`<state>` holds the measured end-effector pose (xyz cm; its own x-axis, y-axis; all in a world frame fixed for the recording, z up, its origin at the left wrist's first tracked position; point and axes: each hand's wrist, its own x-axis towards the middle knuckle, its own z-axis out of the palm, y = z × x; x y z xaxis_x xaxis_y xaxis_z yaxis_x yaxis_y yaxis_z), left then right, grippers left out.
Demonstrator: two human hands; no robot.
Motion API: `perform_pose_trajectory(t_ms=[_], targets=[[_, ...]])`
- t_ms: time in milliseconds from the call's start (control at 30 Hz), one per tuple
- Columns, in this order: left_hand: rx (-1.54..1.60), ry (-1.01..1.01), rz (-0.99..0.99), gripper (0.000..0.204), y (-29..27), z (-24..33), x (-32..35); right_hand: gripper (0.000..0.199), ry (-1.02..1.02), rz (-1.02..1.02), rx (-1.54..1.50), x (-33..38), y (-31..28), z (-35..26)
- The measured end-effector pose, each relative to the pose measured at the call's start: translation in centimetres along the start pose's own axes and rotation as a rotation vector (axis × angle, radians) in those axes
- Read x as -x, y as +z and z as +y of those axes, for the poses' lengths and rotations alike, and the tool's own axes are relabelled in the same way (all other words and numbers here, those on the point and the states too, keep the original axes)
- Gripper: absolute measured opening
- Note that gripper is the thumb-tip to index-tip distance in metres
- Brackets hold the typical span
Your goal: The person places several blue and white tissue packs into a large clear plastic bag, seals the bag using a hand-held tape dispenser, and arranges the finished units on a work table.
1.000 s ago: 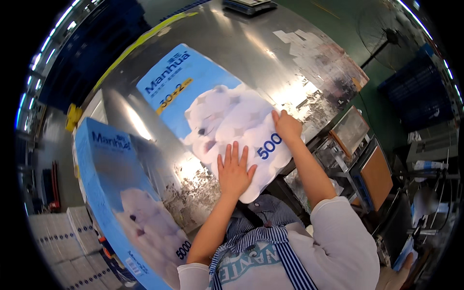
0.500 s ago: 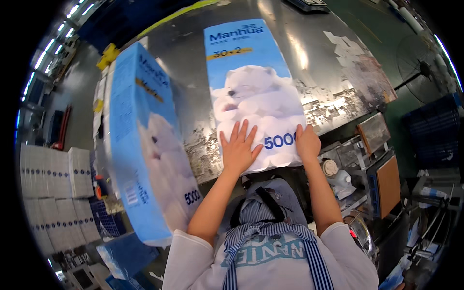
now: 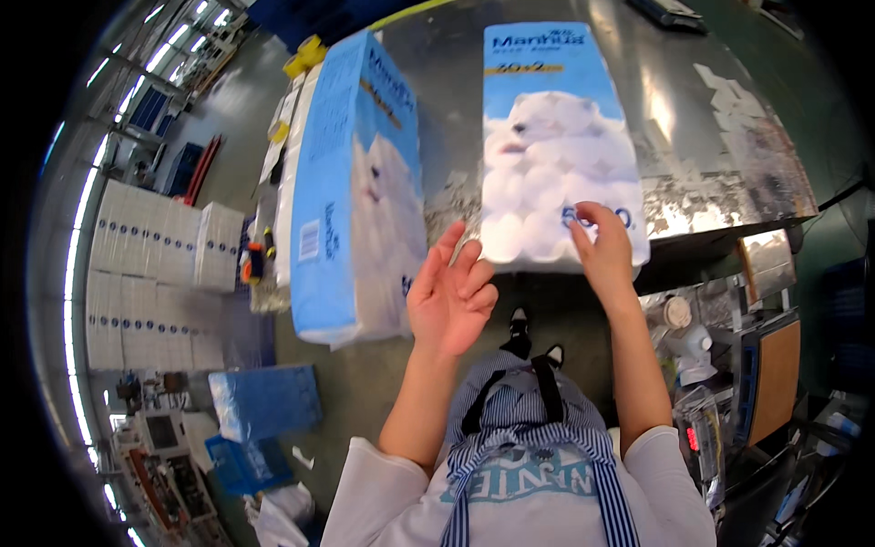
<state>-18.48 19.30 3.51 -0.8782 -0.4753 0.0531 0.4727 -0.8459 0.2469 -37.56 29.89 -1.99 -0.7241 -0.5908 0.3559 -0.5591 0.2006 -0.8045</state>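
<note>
A long plastic-wrapped pack of toilet paper rolls point(image 3: 561, 164), blue and white with a bear picture, lies flat on the metal table point(image 3: 451, 118). My right hand point(image 3: 602, 246) is over its near end, thumb and fingers bent but apart; whether the fingertips touch the wrap I cannot tell. My left hand point(image 3: 451, 296) is raised off the pack's near left corner, palm turned up, fingers loosely curled and holding nothing. To the left stands a second similar pack point(image 3: 351, 182) on its narrow side, its near end reaching past the table edge.
Yellow tape rolls point(image 3: 305, 56) sit at the table's far left corner. White wrapped bundles point(image 3: 150, 246) are stacked on the left. At right, a side stand holds a white bottle point(image 3: 693, 345) and a brown board point(image 3: 773, 383). A blue box point(image 3: 264, 401) rests on the floor.
My left hand has come off the flat pack and turned palm up. The right hand has shifted from the pack's right edge onto its near end. The whole view has swung left.
</note>
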Motion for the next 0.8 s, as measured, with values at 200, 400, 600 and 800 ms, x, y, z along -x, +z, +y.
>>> perform_pose_trajectory(t_ms=[200,400,600,800], targets=[[-0.235,0.147,-0.027,0.042,2.6,0.3,4.1,0.007,-0.163,-0.111,-0.221,5.7,-0.2,-10.9],[-0.928,0.525,0.005,0.046,4.3,1.9,5.9,0.013,-0.324,0.023,-0.314,7.3,0.9,-15.8],[-1.225,0.621,-0.034,0.056,4.8,6.3,9.4,0.015,-0.451,0.122,-0.363,8.7,5.0,-20.3],[-1.334,0.768,-0.025,0.058,4.9,7.8,10.9,0.016,-0.509,0.139,-0.322,9.2,6.7,-22.1]])
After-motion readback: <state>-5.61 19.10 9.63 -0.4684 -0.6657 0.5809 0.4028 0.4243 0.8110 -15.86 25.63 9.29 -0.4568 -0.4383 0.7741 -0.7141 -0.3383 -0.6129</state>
